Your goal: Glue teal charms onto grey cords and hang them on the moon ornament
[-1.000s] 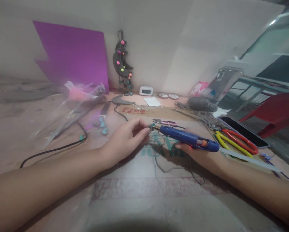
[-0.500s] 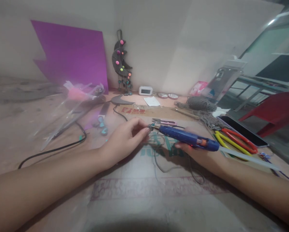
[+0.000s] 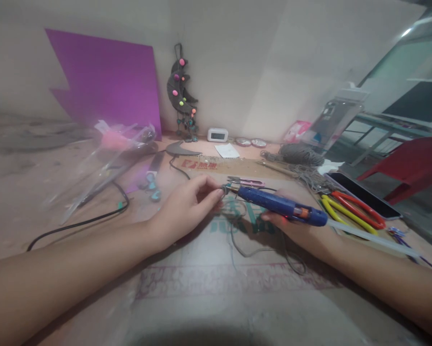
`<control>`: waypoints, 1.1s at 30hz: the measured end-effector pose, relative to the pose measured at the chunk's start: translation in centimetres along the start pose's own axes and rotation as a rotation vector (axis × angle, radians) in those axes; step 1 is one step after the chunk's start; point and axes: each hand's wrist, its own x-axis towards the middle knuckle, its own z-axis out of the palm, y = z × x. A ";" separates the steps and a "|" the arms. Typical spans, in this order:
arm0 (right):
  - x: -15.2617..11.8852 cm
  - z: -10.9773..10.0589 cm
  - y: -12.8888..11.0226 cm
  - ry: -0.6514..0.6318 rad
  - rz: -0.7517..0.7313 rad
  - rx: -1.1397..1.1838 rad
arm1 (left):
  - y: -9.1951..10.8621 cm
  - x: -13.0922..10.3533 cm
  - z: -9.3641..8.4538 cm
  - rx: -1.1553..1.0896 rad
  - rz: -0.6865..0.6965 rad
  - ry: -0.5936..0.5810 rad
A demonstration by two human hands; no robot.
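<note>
My right hand [image 3: 291, 226] is wrapped round a blue hot glue gun [image 3: 273, 202], its red light lit and a long clear glue stick [image 3: 371, 235] coming out of the back. The gun's metal nozzle points left and meets a small dark teal-grey piece [image 3: 225, 189]. That piece is pinched between the thumb and fingertips of my left hand [image 3: 192, 204]; its exact shape is too small to tell. A thin grey cord [image 3: 245, 254] trails in a loop on the sheet below.
Pink thread snips [image 3: 248, 182] lie just beyond the nozzle. At right are red and yellow-handled tools [image 3: 358, 210], a phone [image 3: 363, 194] and grey yarn [image 3: 300, 154]. A moon-shaped hanging [image 3: 182, 91], a small clock [image 3: 218, 135] and purple board [image 3: 111, 81] stand behind. A black cable [image 3: 79, 223] crosses the left.
</note>
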 end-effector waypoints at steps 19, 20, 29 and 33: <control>0.0 -0.6 0.9 0.019 -0.174 0.243 | -1.2 0.7 0.2 -0.261 -0.177 0.001; 0.1 -0.9 0.8 0.040 -0.202 0.246 | -1.2 0.7 0.2 -0.265 -0.178 -0.002; 4.1 -3.2 1.0 0.216 0.013 0.257 | -0.7 0.6 0.2 -0.234 -0.208 -0.017; 8.8 -3.3 2.2 0.285 0.109 0.221 | -1.0 0.6 0.1 -0.152 -0.183 -0.008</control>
